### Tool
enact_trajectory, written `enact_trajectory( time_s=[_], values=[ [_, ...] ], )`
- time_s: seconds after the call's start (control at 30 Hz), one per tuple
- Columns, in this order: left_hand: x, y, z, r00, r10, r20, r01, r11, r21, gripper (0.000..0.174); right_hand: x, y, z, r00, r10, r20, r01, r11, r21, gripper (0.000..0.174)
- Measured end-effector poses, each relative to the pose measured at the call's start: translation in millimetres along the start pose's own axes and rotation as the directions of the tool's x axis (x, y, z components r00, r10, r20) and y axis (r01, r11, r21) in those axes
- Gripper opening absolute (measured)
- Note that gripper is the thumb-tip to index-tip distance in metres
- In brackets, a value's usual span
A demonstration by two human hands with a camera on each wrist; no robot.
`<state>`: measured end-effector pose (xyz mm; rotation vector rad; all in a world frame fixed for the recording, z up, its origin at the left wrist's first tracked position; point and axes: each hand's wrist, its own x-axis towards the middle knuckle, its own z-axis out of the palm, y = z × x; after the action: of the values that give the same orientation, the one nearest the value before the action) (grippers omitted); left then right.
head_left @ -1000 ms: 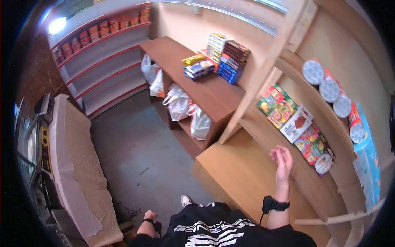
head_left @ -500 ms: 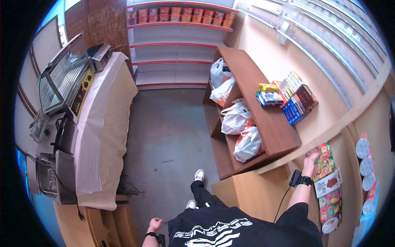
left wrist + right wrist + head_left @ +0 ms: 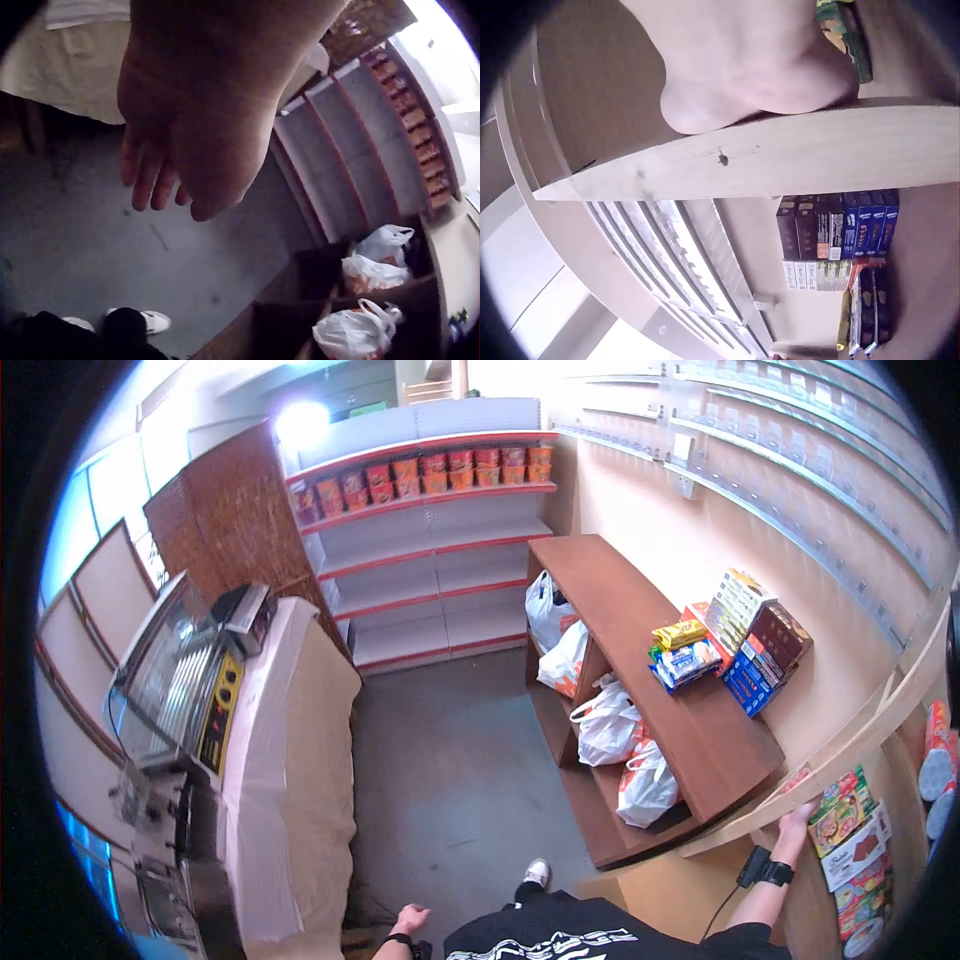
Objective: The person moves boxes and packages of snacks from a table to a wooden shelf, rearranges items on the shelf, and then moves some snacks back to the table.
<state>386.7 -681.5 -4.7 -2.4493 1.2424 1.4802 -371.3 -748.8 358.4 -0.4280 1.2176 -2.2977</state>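
My right hand (image 3: 797, 818) grips the pale wooden post (image 3: 860, 745) of a shelf unit, at the right in the head view. In the right wrist view the heel and thumb side of the right hand (image 3: 757, 90) press on the flat face of the post (image 3: 780, 161), which hides most of the fingers. Beside that hand stand colourful packs (image 3: 845, 810) and a white pack with a brown picture (image 3: 858, 848). My left hand (image 3: 411, 920) hangs low over the floor, holding nothing. Its fingers (image 3: 154, 176) dangle loosely in the left wrist view.
A brown shelf unit (image 3: 640, 630) holds white plastic bags (image 3: 608, 725), with biscuit packs (image 3: 687, 660) and boxes (image 3: 745, 615) on top. Red-edged shelves (image 3: 430, 545) with noodle cups (image 3: 405, 478) stand behind. At left, a paper-covered counter (image 3: 290, 760) bears a glass-topped grill (image 3: 185, 680).
My right hand has come from open air over the wooden ledge to the post and now holds it. The view has swung round rightward and tilted up. My left hand stays low.
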Motion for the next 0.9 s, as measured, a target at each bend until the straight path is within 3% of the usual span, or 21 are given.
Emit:
enact_trajectory(
  time_s=[0.03,0.2,0.27,0.33,0.4,0.53,0.6,0.67,0.73,0.8,0.9],
  values=[
    [2,39,-19,0.997,0.073,-0.004,-0.073,0.996,0.045,0.043,4,4,-10,0.991,-0.042,0.124,0.039,0.999,0.030,0.037],
    [7,187,-80,0.915,0.392,-0.089,-0.385,0.919,0.087,0.047,-8,4,-12,0.990,0.000,0.144,-0.005,1.000,0.029,0.029],
    [26,212,-89,0.907,0.412,-0.087,-0.413,0.911,-0.001,0.043,-19,4,7,0.995,-0.065,-0.070,0.063,0.998,-0.022,0.026],
    [30,232,-97,0.905,0.422,-0.055,-0.420,0.906,0.051,0.042,-22,2,5,0.998,-0.035,-0.054,0.035,0.999,0.003,0.025],
    [37,243,-103,0.901,0.434,-0.016,-0.431,0.898,0.092,0.041,-16,4,-12,0.975,-0.027,0.221,0.023,0.999,0.023,0.027],
    [63,257,-102,0.895,0.444,0.044,-0.444,0.877,0.183,0.041,-25,-3,4,0.989,-0.045,0.144,0.041,0.999,0.030,0.031],
    [80,272,-105,0.895,0.429,0.121,-0.445,0.876,0.185,0.040,-28,-5,10,0.978,-0.020,0.209,0.023,1.000,-0.015,0.035],
    [93,304,-110,0.879,0.459,0.128,-0.477,0.842,0.252,0.039,-33,-8,20,0.992,-0.013,0.124,0.013,1.000,0.005,0.033],
    [96,352,-110,0.767,0.633,0.109,-0.631,0.710,0.312,0.036,-35,-11,23,0.988,-0.004,0.156,0.008,1.000,-0.023,0.036],
    [88,408,-103,0.734,0.673,0.090,-0.678,0.718,0.160,0.031,-38,-12,28,0.997,0.003,0.075,-0.004,1.000,0.015,0.036],
    [75,496,-91,0.549,0.829,0.106,-0.836,0.546,0.060,0.024,-39,-15,33,0.998,0.006,0.059,-0.007,1.000,0.012,0.037]
  ],
)
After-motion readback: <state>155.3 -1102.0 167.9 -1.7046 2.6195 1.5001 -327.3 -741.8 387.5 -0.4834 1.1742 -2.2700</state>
